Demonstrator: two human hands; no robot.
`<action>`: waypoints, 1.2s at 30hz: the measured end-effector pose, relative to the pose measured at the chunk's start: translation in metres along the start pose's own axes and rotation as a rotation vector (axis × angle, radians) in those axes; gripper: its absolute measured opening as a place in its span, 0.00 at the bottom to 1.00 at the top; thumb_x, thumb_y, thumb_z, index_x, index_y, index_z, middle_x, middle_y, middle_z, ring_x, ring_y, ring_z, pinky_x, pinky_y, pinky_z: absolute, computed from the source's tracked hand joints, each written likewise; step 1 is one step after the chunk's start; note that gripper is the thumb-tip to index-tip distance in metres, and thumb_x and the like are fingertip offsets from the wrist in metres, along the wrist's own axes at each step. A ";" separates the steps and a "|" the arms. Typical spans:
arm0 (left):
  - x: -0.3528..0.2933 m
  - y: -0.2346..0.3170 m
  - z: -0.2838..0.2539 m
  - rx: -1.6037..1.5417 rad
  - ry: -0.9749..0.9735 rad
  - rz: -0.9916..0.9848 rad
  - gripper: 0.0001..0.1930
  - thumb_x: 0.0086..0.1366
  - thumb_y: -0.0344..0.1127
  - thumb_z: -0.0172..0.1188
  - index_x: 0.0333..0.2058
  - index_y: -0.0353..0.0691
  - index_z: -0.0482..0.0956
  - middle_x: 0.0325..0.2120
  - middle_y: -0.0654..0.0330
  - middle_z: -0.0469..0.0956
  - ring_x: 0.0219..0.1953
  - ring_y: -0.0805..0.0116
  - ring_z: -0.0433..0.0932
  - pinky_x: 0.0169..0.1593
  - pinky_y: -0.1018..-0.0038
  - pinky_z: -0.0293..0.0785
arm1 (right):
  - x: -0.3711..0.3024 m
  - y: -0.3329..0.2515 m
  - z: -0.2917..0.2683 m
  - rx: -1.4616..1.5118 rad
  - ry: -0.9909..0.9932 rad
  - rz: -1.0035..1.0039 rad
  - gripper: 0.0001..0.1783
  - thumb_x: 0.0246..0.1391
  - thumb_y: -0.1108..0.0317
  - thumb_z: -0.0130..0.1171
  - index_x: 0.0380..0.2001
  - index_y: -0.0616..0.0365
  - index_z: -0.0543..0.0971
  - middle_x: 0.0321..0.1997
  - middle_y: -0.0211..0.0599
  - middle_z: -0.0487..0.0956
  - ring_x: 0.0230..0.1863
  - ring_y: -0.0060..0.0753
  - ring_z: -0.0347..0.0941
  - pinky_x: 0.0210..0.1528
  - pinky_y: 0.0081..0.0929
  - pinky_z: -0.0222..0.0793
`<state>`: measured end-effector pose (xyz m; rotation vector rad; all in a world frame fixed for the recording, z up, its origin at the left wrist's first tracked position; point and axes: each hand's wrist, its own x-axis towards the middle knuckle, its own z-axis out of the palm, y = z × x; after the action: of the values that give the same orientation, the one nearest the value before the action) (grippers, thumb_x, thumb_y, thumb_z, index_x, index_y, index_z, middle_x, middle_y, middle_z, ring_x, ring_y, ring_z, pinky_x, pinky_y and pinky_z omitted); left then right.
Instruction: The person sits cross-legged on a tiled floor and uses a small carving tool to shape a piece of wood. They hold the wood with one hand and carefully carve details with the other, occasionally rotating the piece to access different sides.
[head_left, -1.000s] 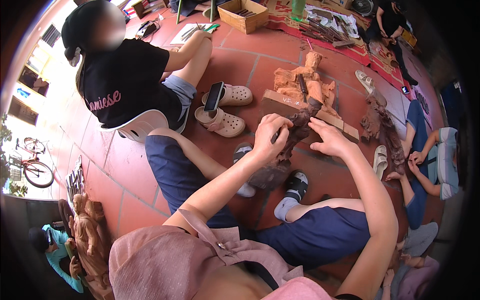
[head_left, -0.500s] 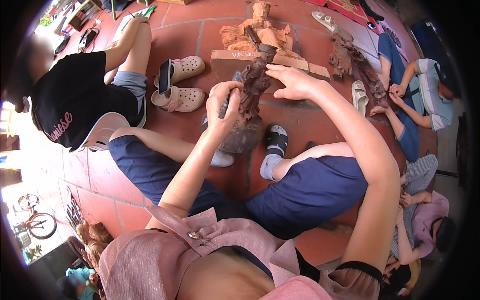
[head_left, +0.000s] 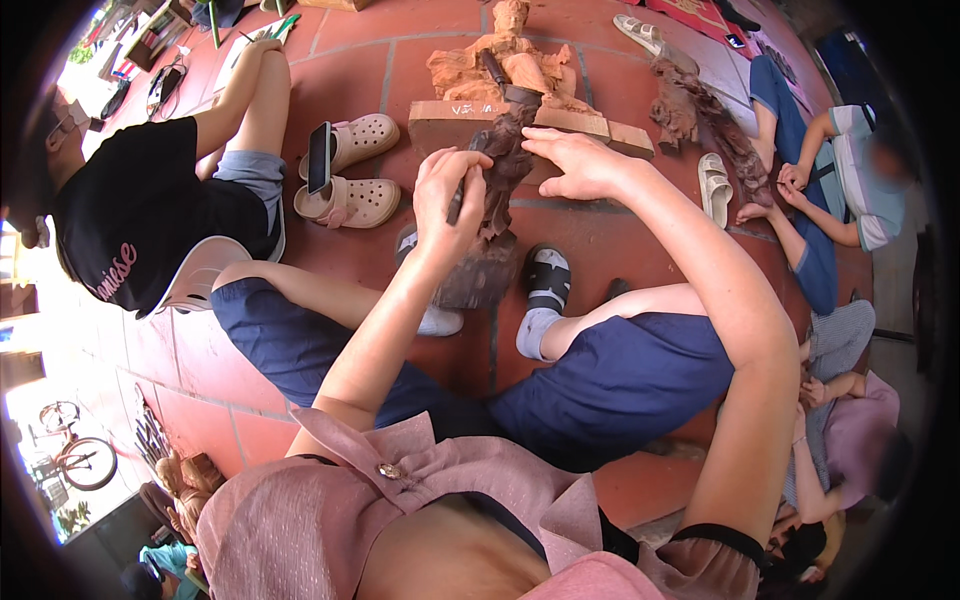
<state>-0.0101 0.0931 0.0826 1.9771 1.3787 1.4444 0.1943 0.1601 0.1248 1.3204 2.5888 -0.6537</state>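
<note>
A dark brown carved wooden statue (head_left: 497, 212) stands upright on the tiles between my feet, its base wide and rough. My left hand (head_left: 445, 195) is closed round a slim dark bar-shaped tool (head_left: 456, 203) at the statue's left side; the tool's exact kind is hidden by the fingers. On the other side, my right hand (head_left: 580, 165) has its fingers stretched out, with the tips at the statue's upper part. Behind the statue, a lighter orange-brown seated figure carving (head_left: 515, 62) rests by a thick wooden board (head_left: 450, 128).
Beige clogs (head_left: 362, 200) with a phone (head_left: 319, 158) against them lie to the left, beside a seated person in black (head_left: 150, 215). At right are a gnarled dark wood carving (head_left: 722, 132), a pale sandal (head_left: 713, 190) and another seated person (head_left: 855, 180). My sandalled foot (head_left: 548, 280) flanks the statue.
My left hand has turned at the wrist, and less of the tool shows. My right hand keeps its place at the statue's top. The whole view has shifted slightly.
</note>
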 end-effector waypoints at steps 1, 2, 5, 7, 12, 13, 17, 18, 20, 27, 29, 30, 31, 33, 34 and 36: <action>-0.002 0.001 -0.002 0.004 0.007 -0.001 0.06 0.58 0.26 0.52 0.31 0.37 0.77 0.30 0.55 0.78 0.43 0.51 0.73 0.52 0.62 0.66 | -0.001 0.000 0.001 0.003 0.007 -0.006 0.39 0.45 0.62 0.62 0.61 0.62 0.63 0.70 0.40 0.52 0.69 0.38 0.52 0.68 0.31 0.51; -0.002 -0.001 -0.001 -0.002 0.014 0.016 0.06 0.58 0.26 0.52 0.31 0.38 0.77 0.30 0.55 0.78 0.43 0.51 0.73 0.52 0.62 0.66 | -0.001 0.001 0.000 0.006 0.014 -0.012 0.39 0.45 0.62 0.61 0.61 0.62 0.63 0.70 0.40 0.53 0.69 0.38 0.52 0.68 0.31 0.51; 0.004 -0.005 0.003 -0.027 0.033 -0.011 0.05 0.58 0.27 0.52 0.31 0.39 0.77 0.31 0.57 0.78 0.44 0.50 0.73 0.52 0.60 0.65 | 0.000 0.005 0.000 0.012 0.023 -0.017 0.39 0.45 0.62 0.61 0.61 0.62 0.63 0.70 0.40 0.53 0.68 0.38 0.53 0.68 0.31 0.51; 0.003 -0.011 0.002 0.034 -0.006 0.022 0.05 0.58 0.27 0.52 0.31 0.40 0.77 0.31 0.56 0.78 0.45 0.49 0.72 0.52 0.60 0.65 | 0.001 0.005 0.001 0.030 0.011 -0.020 0.38 0.45 0.63 0.61 0.61 0.62 0.62 0.70 0.42 0.52 0.69 0.40 0.51 0.69 0.33 0.48; 0.003 -0.006 -0.001 0.084 -0.062 0.017 0.05 0.57 0.29 0.53 0.31 0.41 0.78 0.31 0.55 0.78 0.46 0.49 0.72 0.50 0.60 0.65 | -0.001 0.001 -0.002 0.006 -0.011 0.006 0.39 0.45 0.63 0.61 0.61 0.62 0.62 0.71 0.40 0.52 0.69 0.40 0.50 0.69 0.33 0.48; 0.004 -0.002 0.000 0.102 -0.045 0.015 0.05 0.57 0.29 0.53 0.30 0.41 0.78 0.30 0.55 0.78 0.46 0.49 0.72 0.50 0.60 0.65 | -0.001 -0.001 -0.002 0.002 -0.017 0.009 0.39 0.45 0.63 0.61 0.61 0.62 0.62 0.71 0.40 0.52 0.69 0.40 0.50 0.69 0.33 0.48; 0.007 -0.006 0.006 0.065 0.009 0.031 0.05 0.56 0.29 0.53 0.29 0.41 0.78 0.29 0.55 0.78 0.45 0.51 0.72 0.49 0.61 0.65 | 0.001 -0.001 -0.002 -0.004 -0.013 -0.001 0.39 0.45 0.64 0.61 0.61 0.62 0.62 0.71 0.40 0.52 0.69 0.40 0.50 0.70 0.32 0.48; 0.006 -0.007 0.003 0.076 -0.019 0.019 0.05 0.56 0.29 0.54 0.29 0.41 0.78 0.29 0.56 0.78 0.45 0.51 0.72 0.49 0.61 0.66 | 0.001 -0.001 -0.001 -0.003 -0.010 0.000 0.39 0.45 0.64 0.61 0.61 0.62 0.62 0.71 0.40 0.52 0.69 0.40 0.50 0.70 0.32 0.48; 0.010 -0.005 -0.001 0.085 -0.066 0.005 0.05 0.55 0.29 0.54 0.29 0.41 0.78 0.29 0.56 0.78 0.44 0.51 0.72 0.49 0.61 0.66 | 0.000 -0.001 -0.003 -0.013 -0.011 0.014 0.39 0.45 0.64 0.61 0.61 0.62 0.62 0.71 0.40 0.52 0.69 0.40 0.50 0.70 0.32 0.48; 0.003 0.002 0.000 0.062 0.003 -0.034 0.04 0.54 0.28 0.54 0.27 0.40 0.78 0.28 0.55 0.78 0.42 0.53 0.73 0.48 0.62 0.67 | 0.004 0.002 0.002 -0.061 0.005 -0.013 0.38 0.45 0.63 0.61 0.61 0.61 0.63 0.71 0.39 0.52 0.69 0.39 0.52 0.68 0.32 0.52; -0.003 0.003 -0.005 0.038 -0.023 -0.106 0.05 0.54 0.28 0.54 0.28 0.39 0.78 0.28 0.55 0.78 0.42 0.53 0.73 0.48 0.62 0.67 | 0.002 0.003 0.003 -0.070 0.009 -0.013 0.38 0.45 0.63 0.62 0.61 0.61 0.63 0.71 0.39 0.52 0.69 0.39 0.52 0.68 0.32 0.52; -0.006 0.004 -0.007 0.026 -0.037 -0.143 0.05 0.54 0.28 0.53 0.28 0.39 0.78 0.28 0.55 0.78 0.42 0.53 0.74 0.48 0.62 0.68 | -0.001 0.003 0.003 -0.063 0.002 -0.001 0.38 0.45 0.63 0.62 0.60 0.62 0.64 0.71 0.39 0.52 0.69 0.39 0.52 0.68 0.32 0.52; -0.008 0.004 -0.009 0.011 -0.022 -0.135 0.05 0.54 0.28 0.53 0.29 0.39 0.78 0.29 0.55 0.78 0.42 0.53 0.74 0.48 0.63 0.68 | -0.001 0.001 0.004 -0.050 -0.001 0.005 0.38 0.45 0.63 0.62 0.60 0.62 0.64 0.71 0.39 0.52 0.69 0.39 0.52 0.68 0.31 0.52; -0.013 0.007 -0.009 -0.023 0.007 -0.119 0.06 0.55 0.28 0.53 0.29 0.38 0.79 0.30 0.54 0.79 0.42 0.54 0.74 0.48 0.63 0.68 | 0.000 0.004 0.000 -0.057 0.011 -0.013 0.38 0.45 0.62 0.62 0.60 0.61 0.64 0.71 0.39 0.52 0.68 0.39 0.52 0.68 0.31 0.52; -0.015 0.009 -0.009 -0.043 0.024 -0.117 0.06 0.55 0.27 0.53 0.30 0.38 0.79 0.31 0.54 0.79 0.42 0.54 0.73 0.48 0.64 0.68 | -0.001 0.005 -0.003 -0.062 0.011 -0.022 0.38 0.44 0.62 0.63 0.60 0.61 0.65 0.71 0.39 0.52 0.68 0.39 0.53 0.68 0.31 0.52; -0.009 0.005 -0.004 -0.050 0.025 -0.100 0.06 0.56 0.27 0.53 0.30 0.38 0.79 0.32 0.53 0.78 0.42 0.54 0.73 0.49 0.64 0.67 | -0.001 0.001 -0.001 -0.056 0.005 -0.002 0.38 0.44 0.63 0.63 0.60 0.61 0.65 0.71 0.38 0.52 0.68 0.39 0.54 0.67 0.31 0.53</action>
<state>-0.0109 0.0822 0.0835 1.8380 1.4167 1.4483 0.1957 0.1600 0.1254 1.3049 2.5927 -0.5743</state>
